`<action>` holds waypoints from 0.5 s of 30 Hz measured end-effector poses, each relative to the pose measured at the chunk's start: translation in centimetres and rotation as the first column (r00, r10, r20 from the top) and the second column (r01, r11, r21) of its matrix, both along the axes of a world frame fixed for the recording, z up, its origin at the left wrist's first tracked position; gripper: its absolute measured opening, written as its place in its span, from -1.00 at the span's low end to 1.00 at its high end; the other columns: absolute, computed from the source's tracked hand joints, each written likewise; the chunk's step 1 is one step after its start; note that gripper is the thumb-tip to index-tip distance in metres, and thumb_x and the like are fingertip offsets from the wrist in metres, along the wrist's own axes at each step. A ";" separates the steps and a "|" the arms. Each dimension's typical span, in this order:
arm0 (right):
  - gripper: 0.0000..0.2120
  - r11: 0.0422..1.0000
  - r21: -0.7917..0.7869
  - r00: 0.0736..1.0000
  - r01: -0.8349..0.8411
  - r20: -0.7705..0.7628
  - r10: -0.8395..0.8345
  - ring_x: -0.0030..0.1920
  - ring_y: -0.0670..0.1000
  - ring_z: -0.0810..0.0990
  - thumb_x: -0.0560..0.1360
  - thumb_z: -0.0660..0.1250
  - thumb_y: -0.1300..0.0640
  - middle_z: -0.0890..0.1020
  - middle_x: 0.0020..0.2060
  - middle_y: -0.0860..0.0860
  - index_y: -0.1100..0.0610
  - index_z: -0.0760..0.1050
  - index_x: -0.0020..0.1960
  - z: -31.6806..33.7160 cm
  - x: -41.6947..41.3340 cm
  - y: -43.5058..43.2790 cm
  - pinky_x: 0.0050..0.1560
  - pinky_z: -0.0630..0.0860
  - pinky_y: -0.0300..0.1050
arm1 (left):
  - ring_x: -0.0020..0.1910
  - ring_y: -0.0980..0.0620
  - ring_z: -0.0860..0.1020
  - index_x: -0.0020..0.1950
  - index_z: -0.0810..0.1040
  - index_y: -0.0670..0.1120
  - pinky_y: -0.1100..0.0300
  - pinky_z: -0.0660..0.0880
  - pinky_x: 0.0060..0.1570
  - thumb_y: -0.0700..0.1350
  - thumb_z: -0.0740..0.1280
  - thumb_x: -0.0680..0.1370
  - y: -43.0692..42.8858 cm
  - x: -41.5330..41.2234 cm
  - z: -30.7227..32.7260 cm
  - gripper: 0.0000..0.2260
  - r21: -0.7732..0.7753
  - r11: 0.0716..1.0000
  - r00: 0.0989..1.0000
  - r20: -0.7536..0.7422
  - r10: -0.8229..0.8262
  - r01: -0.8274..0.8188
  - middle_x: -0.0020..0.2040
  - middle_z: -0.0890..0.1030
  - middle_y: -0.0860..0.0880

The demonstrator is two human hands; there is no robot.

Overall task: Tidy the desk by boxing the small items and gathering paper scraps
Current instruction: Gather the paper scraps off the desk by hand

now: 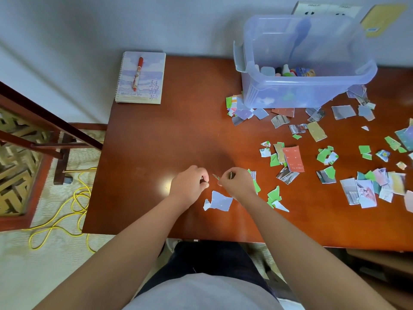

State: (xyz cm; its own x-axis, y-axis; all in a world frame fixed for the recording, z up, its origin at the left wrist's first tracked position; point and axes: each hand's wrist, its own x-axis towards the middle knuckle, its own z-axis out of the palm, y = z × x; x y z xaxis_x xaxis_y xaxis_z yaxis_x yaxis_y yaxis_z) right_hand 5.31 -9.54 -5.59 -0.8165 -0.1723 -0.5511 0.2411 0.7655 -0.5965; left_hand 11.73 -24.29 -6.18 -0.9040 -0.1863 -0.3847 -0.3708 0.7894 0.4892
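Several torn paper scraps lie spread over the right half of the brown desk (156,135), among them a red scrap (293,158) and a pale blue scrap (220,200) near the front edge. A clear plastic box (308,86) at the back right holds small items (292,72). My left hand (190,183) has its fingers curled and pinches something tiny that I cannot make out. My right hand (237,181) pinches a small scrap between thumb and fingers, with green scraps (257,186) just under it. Both hands hover close together above the pale blue scrap.
A spiral notebook (140,78) with a red pen (138,73) on it lies at the desk's back left corner. A yellow cable (67,209) coils on the floor to the left, beside dark wooden furniture (44,121). The wall runs behind the desk.
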 end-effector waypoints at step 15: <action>-0.83 0.823 -0.331 0.839 0.461 0.464 -0.284 -0.37 -0.01 0.47 0.44 0.24 0.36 0.58 -0.30 0.11 0.17 0.56 -0.15 2.8 -0.1 0.8 -0.37 0.44 -0.22 | -0.56 0.10 0.30 -0.25 0.45 -0.13 0.34 0.24 -0.55 -0.31 0.19 0.49 1.0 -0.1 2.0 -0.84 0.612 0.632 0.880 0.311 0.360 -0.475 -0.33 0.57 -0.09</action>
